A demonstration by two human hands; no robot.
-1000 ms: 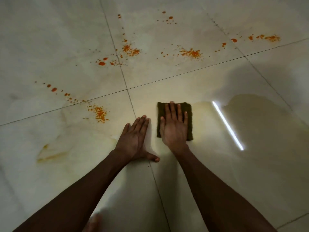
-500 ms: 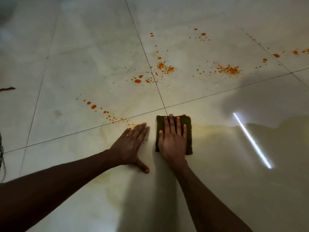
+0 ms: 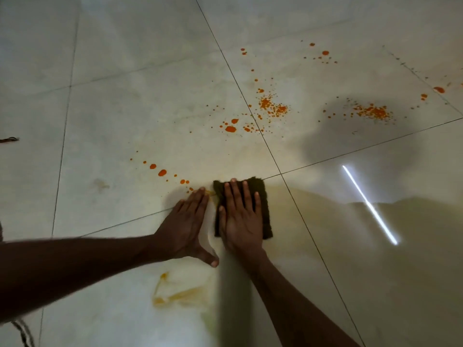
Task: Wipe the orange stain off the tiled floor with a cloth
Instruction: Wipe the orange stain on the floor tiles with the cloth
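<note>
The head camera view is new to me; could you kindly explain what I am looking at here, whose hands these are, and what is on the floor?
There is no machine: a person wears a wide-angle camera on the head, which looks forward and down at their own two bare arms. The right hand presses flat on a dark folded cloth lying on the pale tiled floor. The left hand rests flat on the tile beside it, holding nothing. Orange splatters dot the tiles beyond the hands, a yellowish smear lies nearer the person, and the bright streak is a reflected light.
</note>
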